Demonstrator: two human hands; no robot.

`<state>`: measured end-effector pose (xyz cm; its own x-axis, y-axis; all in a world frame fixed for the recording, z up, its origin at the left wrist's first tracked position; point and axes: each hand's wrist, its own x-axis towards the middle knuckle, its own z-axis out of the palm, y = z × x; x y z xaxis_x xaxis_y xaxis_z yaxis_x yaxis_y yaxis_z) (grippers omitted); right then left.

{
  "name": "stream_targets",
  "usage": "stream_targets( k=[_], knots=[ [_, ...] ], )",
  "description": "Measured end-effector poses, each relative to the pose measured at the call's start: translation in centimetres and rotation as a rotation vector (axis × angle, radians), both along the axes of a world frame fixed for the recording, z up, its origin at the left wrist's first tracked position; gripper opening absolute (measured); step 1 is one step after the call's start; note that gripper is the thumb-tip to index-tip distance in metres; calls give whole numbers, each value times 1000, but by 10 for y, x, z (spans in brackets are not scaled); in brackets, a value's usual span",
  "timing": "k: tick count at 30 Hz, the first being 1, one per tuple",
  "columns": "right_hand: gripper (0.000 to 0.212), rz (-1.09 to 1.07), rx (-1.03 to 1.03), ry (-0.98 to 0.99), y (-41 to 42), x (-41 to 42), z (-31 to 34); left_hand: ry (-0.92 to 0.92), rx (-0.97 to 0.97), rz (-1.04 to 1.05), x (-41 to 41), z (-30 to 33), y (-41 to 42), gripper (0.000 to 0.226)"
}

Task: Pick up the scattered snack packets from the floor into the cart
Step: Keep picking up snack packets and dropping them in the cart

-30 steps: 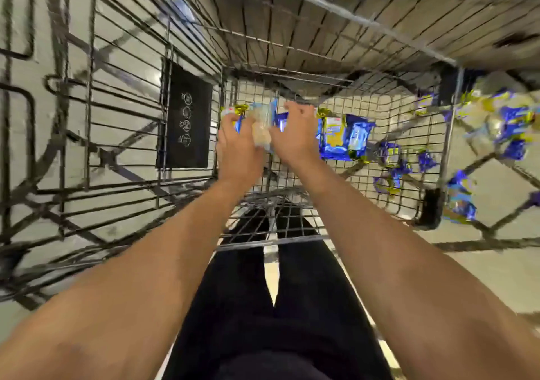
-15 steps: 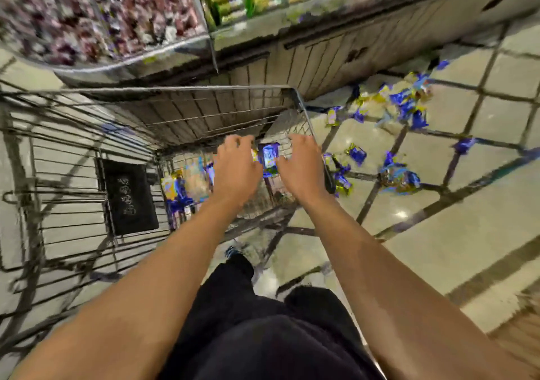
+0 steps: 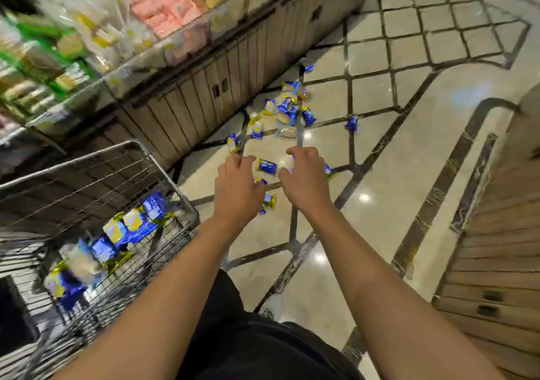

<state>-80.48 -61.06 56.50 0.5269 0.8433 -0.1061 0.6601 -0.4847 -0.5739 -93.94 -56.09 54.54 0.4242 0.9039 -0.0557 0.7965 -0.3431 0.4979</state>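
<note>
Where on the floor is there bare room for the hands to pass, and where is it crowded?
Bare tile lies right of the right hand, toward the wooden drawer unit, and near the person's legs. Packets crowd the floor beside the shelf cabinet, in the far cluster; a blue packet lies between the hands, by the left hand. The cart blocks the left.

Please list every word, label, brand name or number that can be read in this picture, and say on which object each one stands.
None can be read.
Packets on the floor: blue and gold print, too small and blurred.
Packets in the cart: print blurred.
Goods on the shelf: labels blurred.
</note>
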Motion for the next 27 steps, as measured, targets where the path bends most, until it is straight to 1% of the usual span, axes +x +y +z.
stream_targets(
  k=[6, 12, 17, 22, 27],
  knots=[
    [54, -109, -18, -8, -7, 95, 7, 64, 56, -184, 100, 5, 16, 66],
    [60, -202, -68, 6, 15, 183, -4, 50, -19, -271, 196, -6, 56, 66],
    [58, -298, -119, 35, 32, 256, -2, 20, -110, -339, 277, -6, 83, 65],
    [56, -396, -114, 68, 41, 319, 5, 23, -136, -391, 347, 5, 97, 65],
    [54, -422, -97, 113, 48, 383, -3, 27, -149, -418, 414, 0, 103, 66]
  ],
)
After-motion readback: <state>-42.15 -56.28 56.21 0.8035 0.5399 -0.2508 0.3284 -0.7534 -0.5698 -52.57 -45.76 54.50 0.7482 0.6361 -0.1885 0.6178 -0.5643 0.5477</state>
